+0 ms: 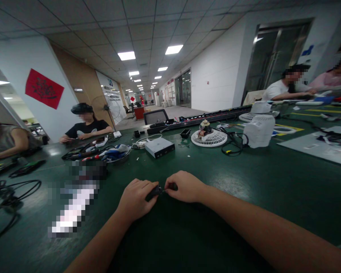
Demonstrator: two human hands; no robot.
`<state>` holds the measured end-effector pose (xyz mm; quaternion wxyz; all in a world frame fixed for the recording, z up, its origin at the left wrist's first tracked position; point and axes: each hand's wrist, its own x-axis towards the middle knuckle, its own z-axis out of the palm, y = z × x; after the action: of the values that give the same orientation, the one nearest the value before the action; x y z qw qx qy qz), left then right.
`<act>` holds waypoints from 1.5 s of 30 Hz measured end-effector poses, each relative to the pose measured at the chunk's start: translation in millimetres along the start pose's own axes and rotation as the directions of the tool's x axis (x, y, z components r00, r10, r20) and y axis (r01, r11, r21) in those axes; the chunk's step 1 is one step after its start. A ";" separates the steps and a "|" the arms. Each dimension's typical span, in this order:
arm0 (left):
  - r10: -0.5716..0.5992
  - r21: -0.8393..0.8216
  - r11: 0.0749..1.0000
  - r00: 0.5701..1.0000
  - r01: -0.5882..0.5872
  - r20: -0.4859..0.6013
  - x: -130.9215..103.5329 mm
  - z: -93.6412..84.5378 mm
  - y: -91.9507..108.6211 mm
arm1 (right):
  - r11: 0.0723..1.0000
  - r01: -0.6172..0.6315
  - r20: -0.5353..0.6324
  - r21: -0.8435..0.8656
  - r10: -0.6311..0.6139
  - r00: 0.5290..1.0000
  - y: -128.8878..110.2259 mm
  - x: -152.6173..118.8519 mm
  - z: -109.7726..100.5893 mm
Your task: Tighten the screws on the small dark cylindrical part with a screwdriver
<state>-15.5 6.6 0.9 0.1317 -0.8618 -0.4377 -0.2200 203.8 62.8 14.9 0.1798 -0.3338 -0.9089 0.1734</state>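
Black gadget (153,193) is clasped in the left hand (136,199), over the green table (258,170). Right hand (184,186) pinched together at its end; I can't tell on what. Grey box (159,147) lies beyond.

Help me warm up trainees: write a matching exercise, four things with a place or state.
1. small dark object
2. flat silver-grey box
3. red paper with dark characters
4. round white plastic grille

A. on a white pillar
B. brownish component on top
C. in the bare left hand
D. just left of a small black tray

Pairs: 1-C, 2-D, 3-A, 4-B
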 end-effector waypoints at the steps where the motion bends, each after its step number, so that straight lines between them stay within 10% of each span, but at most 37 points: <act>1: 0.004 -0.005 1.000 1.000 -0.004 0.008 0.0 -0.4 0.3 | 0.999 0.017 0.009 0.031 -0.017 1.000 0.0 0.0 0.3; 18: -0.105 0.055 0.993 0.994 0.104 0.017 -0.3 2.5 -1.1 | 0.979 -0.158 -0.036 -0.131 0.155 0.987 -8.4 -1.8 -2.3; 28: -0.321 0.121 0.943 0.942 0.310 0.092 1.9 -2.4 0.1 | 0.986 0.156 0.175 0.060 -0.164 0.971 -8.8 -1.4 5.5; 45: 0.150 -0.010 0.988 0.984 -0.152 -0.096 0.4 1.0 -0.5 | 0.995 0.062 -0.190 0.077 -0.047 0.981 -6.4 1.2 2.3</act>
<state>-15.5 7.6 0.2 0.1614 -0.8821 -0.3626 -0.2538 198.4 58.6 15.8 0.2829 -0.3160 -0.8888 0.1735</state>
